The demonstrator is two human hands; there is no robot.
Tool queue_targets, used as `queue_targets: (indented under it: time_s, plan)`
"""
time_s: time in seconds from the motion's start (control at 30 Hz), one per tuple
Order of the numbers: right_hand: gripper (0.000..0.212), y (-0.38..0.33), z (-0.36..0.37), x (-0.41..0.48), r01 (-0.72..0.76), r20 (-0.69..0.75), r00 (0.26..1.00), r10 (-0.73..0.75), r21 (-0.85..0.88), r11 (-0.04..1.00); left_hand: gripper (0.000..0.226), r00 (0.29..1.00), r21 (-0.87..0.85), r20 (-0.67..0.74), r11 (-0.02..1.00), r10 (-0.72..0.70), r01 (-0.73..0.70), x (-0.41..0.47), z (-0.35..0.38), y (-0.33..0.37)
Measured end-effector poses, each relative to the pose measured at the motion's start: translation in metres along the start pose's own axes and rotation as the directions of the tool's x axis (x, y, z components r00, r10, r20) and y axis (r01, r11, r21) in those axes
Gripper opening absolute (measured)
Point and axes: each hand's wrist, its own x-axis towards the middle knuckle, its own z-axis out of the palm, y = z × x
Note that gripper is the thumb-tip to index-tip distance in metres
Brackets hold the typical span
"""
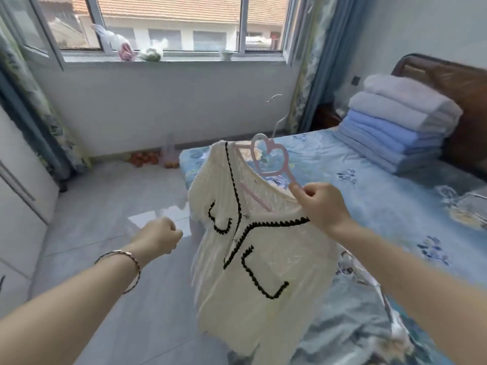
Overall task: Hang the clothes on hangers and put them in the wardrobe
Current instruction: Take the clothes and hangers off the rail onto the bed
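The right hand pinches the pink hanger at one end of its arm, thumb and fingers closed on it, holding it tilted in the air above the bed's edge. One cream cardigan with black trim hangs on that single hanger, draping down between the two forearms. The left hand is curled into a loose fist, empty, just beside the cardigan and apart from it; two bracelets circle its wrist. On the bed sits one stack of folded blankets, well apart from the hands.
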Motion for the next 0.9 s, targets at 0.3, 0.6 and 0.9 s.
queue_targets:
  time_s: [0.3,0.6,0.9]
  plan:
    - [0.039,0.285,-0.047,0.013,-0.488,-0.032,0.872,0.488,-0.123,0.864,0.030,0.991,0.063,0.124,0.997,0.046,-0.054,0.040,0.117,0.146]
    - [0.025,0.444,-0.044,0.031,-0.770,-0.204,0.635,0.745,-0.239,0.591,0.030,0.984,0.158,0.176,0.985,0.037,-0.065,0.064,0.198,0.222]
    - [0.042,0.422,-0.012,0.041,-0.515,0.059,0.700,0.712,-0.649,0.560,0.028,0.977,0.203,0.204,0.974,0.056,-0.098,0.066,0.210,0.226]
